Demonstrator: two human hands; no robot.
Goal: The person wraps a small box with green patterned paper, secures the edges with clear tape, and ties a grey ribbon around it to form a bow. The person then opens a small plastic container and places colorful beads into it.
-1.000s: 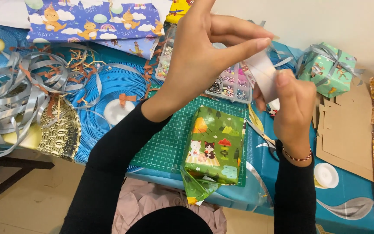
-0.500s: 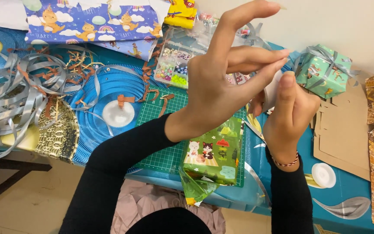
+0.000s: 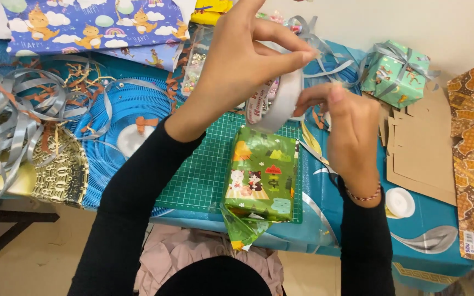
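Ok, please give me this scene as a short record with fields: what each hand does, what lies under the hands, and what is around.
left hand: left hand holds a tape roll from above, raised over the mat
right hand: right hand pinches at the roll's edge with its fingertips
under the hands: a box in green cartoon paper, one end unsealed, on a green cutting mat
left side: silver ribbon, blue patterned paper
right side: wrapped gift with silver bow, brown cardboard
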